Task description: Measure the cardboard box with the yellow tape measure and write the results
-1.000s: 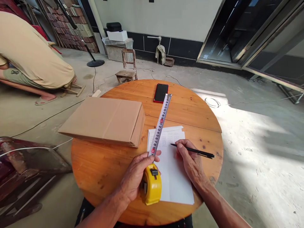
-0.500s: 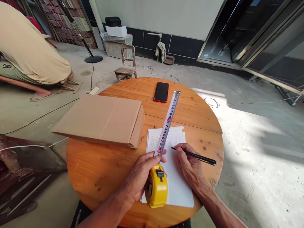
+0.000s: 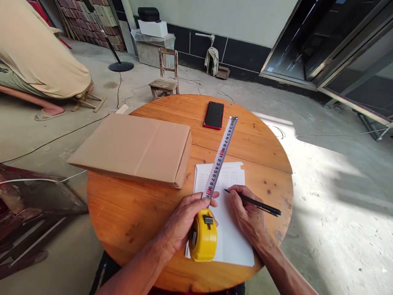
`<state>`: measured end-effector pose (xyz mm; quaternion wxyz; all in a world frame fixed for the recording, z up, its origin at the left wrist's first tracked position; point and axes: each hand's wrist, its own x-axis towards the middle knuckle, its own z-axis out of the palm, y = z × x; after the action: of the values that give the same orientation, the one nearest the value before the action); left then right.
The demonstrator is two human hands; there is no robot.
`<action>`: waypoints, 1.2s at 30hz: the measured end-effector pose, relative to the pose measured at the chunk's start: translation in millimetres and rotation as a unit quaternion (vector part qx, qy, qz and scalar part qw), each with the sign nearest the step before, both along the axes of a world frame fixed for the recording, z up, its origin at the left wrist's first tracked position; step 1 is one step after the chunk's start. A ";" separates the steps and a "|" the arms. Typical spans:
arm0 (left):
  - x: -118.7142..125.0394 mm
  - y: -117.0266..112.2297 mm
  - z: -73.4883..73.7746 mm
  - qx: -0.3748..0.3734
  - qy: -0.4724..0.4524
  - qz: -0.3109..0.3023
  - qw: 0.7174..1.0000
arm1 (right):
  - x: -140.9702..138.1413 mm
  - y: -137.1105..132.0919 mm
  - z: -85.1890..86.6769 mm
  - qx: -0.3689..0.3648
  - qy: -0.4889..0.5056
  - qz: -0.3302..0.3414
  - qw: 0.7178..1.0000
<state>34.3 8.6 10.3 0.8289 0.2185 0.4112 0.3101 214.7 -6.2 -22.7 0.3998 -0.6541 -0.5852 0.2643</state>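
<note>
My left hand (image 3: 184,221) is closed around a yellow tape measure (image 3: 205,241), its thumb pressed on the blade near the mouth. The metal blade (image 3: 219,157) sticks out, slanting away and to the right, its numbers facing up. In my right hand (image 3: 250,215) a black pen (image 3: 260,205) is pinched, its tip pointing left over the paper. White sheets of paper (image 3: 235,246) lie under both hands; rows of small writing fill the upper part of the top sheet. The blade hides some of that writing.
A closed cardboard box (image 3: 132,147) lies on the left of the round wooden table (image 3: 129,250). A red-edged phone (image 3: 214,115) rests near the far rim. Beyond stand a small wooden chair (image 3: 166,84) and a black stand base (image 3: 120,66). A person (image 3: 46,53) bends at the far left.
The view has shifted slightly, so the table and its things sit a little differently in the picture. Both hands keep their grips on the tape measure and the pen.
</note>
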 end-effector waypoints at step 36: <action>-0.9 0.6 1.6 0.012 0.003 -0.004 1.000 | -5.5 1.9 9.2 -0.011 -0.021 0.004 1.000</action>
<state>33.5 9.2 11.9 0.8263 0.2306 0.4088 0.3113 209.2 -4.3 -13.5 0.3788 -0.6618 -0.5930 0.2588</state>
